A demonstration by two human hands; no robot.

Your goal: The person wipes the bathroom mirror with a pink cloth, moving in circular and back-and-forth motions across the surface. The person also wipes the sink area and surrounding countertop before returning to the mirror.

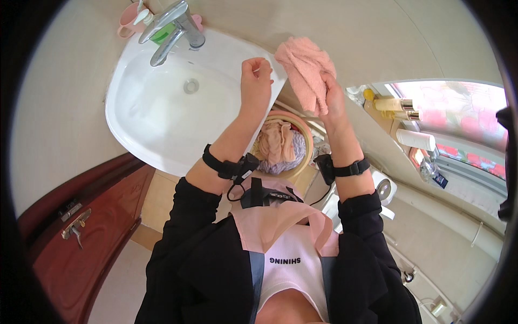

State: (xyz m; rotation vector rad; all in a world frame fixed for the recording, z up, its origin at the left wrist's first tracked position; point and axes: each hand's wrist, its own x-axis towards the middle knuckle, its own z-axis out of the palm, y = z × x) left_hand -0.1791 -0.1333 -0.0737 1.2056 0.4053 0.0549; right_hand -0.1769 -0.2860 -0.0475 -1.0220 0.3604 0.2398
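My right hand (334, 97) grips a crumpled pink terry cloth (305, 71), which is raised beside the right corner of the sink and in front of the tiled wall. The fingers close on the cloth's right edge, and its lower end hangs down by the wrist. My left hand (256, 87) is over the right rim of the white washbasin (141, 133), apart from the cloth. Its fingers curl into a loose fist, with nothing visible in them. A chrome faucet (172, 34) stands at the back of the basin, and the round drain (191, 86) shows below it.
Below my forearms, a round tub (308, 139) holds crumpled fabrics (277, 141). A pink mug (128, 18) and a pump bottle (143, 18) stand behind the faucet. Bottles (394, 105) line the windowsill at right. A red-brown door (97, 227) with a metal handle is at left.
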